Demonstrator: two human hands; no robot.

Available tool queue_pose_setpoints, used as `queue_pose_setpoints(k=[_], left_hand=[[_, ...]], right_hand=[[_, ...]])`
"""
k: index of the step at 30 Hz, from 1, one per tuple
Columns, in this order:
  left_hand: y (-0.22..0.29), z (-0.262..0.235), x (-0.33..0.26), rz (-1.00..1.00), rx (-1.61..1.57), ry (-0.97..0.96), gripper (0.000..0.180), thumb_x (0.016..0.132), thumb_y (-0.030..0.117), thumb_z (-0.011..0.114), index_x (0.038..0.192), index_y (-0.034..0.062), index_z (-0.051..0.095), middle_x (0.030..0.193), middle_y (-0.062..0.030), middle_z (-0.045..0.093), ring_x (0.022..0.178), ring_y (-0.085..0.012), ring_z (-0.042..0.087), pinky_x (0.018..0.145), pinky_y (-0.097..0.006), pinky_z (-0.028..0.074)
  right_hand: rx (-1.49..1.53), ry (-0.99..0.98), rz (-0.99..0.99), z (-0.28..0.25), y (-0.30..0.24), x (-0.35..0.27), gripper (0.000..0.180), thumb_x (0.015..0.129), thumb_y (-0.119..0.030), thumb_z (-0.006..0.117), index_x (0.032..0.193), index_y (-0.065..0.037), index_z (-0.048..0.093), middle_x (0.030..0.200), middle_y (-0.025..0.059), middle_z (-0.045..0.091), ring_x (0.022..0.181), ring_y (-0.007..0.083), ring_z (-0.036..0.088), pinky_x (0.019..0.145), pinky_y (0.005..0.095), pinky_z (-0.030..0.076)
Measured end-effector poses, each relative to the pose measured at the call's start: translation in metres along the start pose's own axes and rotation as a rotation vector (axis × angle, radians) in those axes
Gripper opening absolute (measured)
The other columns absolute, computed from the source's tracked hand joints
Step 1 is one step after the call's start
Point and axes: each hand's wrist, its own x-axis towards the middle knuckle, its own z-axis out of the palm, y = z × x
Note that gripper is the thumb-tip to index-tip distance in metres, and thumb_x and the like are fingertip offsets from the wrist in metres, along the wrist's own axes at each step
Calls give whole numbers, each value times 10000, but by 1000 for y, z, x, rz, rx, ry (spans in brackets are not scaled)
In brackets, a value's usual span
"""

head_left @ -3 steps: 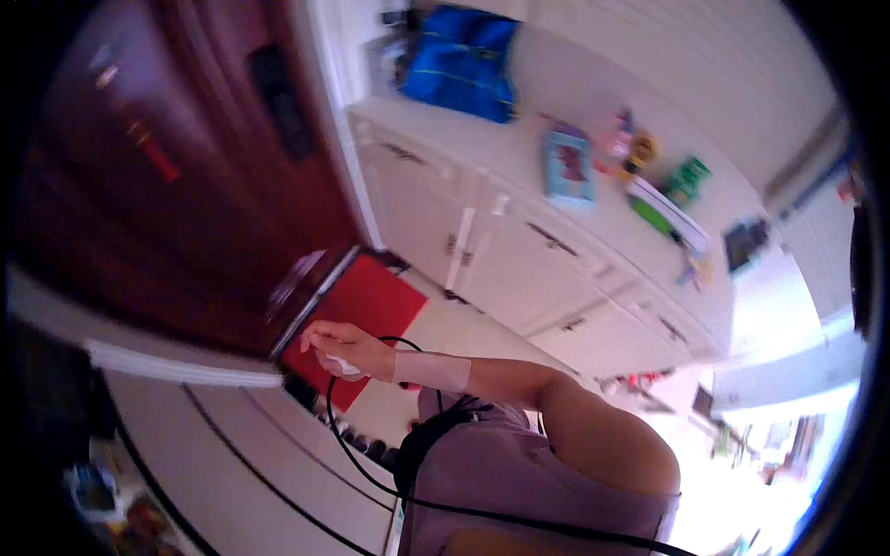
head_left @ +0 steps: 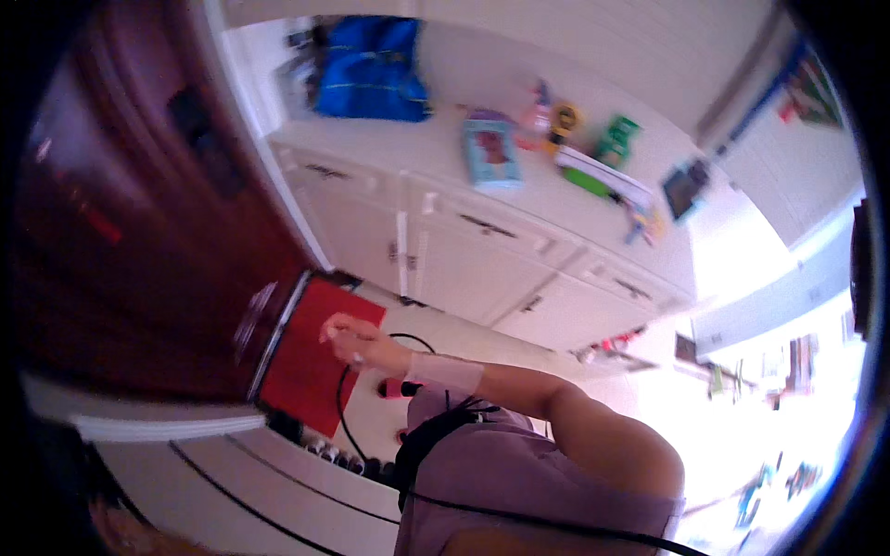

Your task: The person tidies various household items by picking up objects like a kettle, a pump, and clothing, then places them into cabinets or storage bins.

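Note:
My right hand [head_left: 360, 343] reaches out in front of my body, over the red mat by the door. Its fingers are curled in and slightly blurred. A small white thing [head_left: 358, 359] shows at the palm; its kind is unclear. A pale band [head_left: 445, 373] wraps that wrist. Beside the hand runs a black cable [head_left: 343, 408], looping down toward my purple top [head_left: 519, 463]. At the dim lower-left edge, a blurred skin-toned shape looks like my left hand [head_left: 120, 528]; its fingers cannot be made out.
A dark red door [head_left: 139, 241] stands at left, the red mat [head_left: 311, 357] at its foot. White cabinets [head_left: 482, 269] line the far side, carrying a blue bag [head_left: 373, 69], a light-blue box [head_left: 493, 153] and a green packet [head_left: 616, 139]. Pale panels [head_left: 269, 482] fill the lower left.
The whole view has swung, so the door and cabinets sit farther left. My right hand appears slightly farther right in the picture, its fingers still curled. A skin-toned shape now shows at the lower left.

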Motion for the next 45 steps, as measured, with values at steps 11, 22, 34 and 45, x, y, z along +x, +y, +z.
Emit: queue_pose_setpoints(k=[11,22,34,45], left_hand=[[301,139,-135,207,-760,-989,253,873,162,531,1114,91,564,1145,-98,514,1107,-251,472,953,-390,375],[536,187,-150,603,-1141,-919,240,835,132,576,1072,93,565,1068,-89,530,1010,-272,506,861,-398,412],[645,200,-181,581,-1575,-1129,371,826,123,607,1178,75,503,1125,-107,535,1072,-263,495,915,-368,401],[667,192,-209,-1130,-2361,-1760,425,847,277,557,1155,38,388,985,-73,518,930,-191,516,858,-343,435]], right_hand=[[-888,1351,-527,-211,-147,-294,136,948,-144,374,955,-105,504,587,-67,355,468,25,289,396,202,241],[-1906,1145,236,-408,-342,-298,328,813,-90,504,1135,-40,466,983,141,550,923,312,551,765,388,455],[-1987,892,436,-345,-381,-300,438,856,-239,523,1206,-7,399,839,164,577,764,260,594,669,332,465],[-1243,361,262,-267,-289,-244,396,897,-237,481,1228,-28,423,690,116,613,619,199,605,561,304,452]])
